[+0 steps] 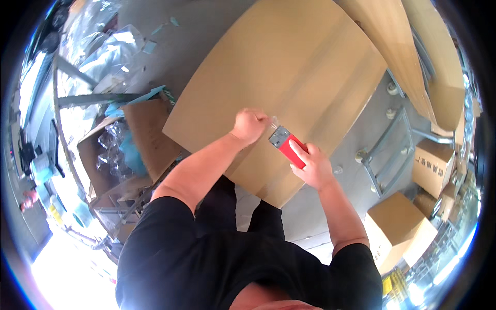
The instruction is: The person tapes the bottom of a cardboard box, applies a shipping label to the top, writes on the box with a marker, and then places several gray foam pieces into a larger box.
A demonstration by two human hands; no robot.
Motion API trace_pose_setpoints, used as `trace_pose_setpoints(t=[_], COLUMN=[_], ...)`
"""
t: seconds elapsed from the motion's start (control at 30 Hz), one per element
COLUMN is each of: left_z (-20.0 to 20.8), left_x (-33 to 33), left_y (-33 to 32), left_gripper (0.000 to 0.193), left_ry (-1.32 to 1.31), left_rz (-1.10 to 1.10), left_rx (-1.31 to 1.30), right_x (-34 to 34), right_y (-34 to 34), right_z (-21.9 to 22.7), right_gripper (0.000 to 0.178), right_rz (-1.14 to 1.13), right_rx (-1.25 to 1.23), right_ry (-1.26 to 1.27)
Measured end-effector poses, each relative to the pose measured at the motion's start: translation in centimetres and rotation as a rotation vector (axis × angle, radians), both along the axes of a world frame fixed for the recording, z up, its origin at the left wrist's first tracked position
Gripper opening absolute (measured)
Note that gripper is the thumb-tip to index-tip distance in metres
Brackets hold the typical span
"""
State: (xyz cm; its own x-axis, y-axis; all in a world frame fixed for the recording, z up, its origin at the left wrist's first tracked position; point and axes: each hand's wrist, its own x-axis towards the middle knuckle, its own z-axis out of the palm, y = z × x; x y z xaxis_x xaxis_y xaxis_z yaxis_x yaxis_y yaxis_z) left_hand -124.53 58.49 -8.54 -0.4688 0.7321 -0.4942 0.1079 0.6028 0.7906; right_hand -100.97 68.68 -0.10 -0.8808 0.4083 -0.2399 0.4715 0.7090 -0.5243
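My right hand (312,166) is wrapped round a red handheld tool (292,151) with a grey head, held over a large brown cardboard sheet (289,67). The tool's grey end points up and left, toward my left hand (250,125). That hand is closed in a pinch just beyond the tool's tip. A small, clear, shiny piece (274,123) shows between the pinched fingers and the grey head; its kind is too small to make out. Under both hands the cardboard lies broad and flat, with faint darker streaks across it.
To the left stands an open cardboard box (98,155) with clear and blue plastic in it, beside a metal frame (103,99). On the right are a grey wheeled frame (385,150), closed cartons (398,222) and tall curved cardboard (447,98). Plastic wrap (108,57) lies at the far left.
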Motion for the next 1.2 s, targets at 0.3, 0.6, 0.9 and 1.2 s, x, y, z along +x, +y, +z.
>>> trace_pose_setpoints(t=[0.3, 0.6, 0.9, 1.2], left_z=[-7.8, -21.2, -19.7, -6.5], left_x=[-32.1, -33.0, -32.6, 7.5], left_y=[-4.7, -5.2, -28.8, -21.4], left_gripper=[0.038, 0.044, 0.056, 0.055], left_ry=[0.983, 0.928, 0.589, -0.915], left_rz=[0.118, -0.242, 0.368, 0.389], left_rx=[-0.432, -0.811, -0.731, -0.219], right_x=[23.6, 19.9, 25.0, 14.7], right_y=[4.0, 5.2, 5.3, 1.0], right_z=[-4.5, -21.1, -15.1, 0.1], right_gripper=[0.068, 0.066, 0.074, 0.073], right_rz=[-0.034, -0.166, -1.132, -1.258], right_rx=[0.172, 0.012, -0.264, -0.817], right_ry=[-0.723, -1.174, -0.903, 0.341])
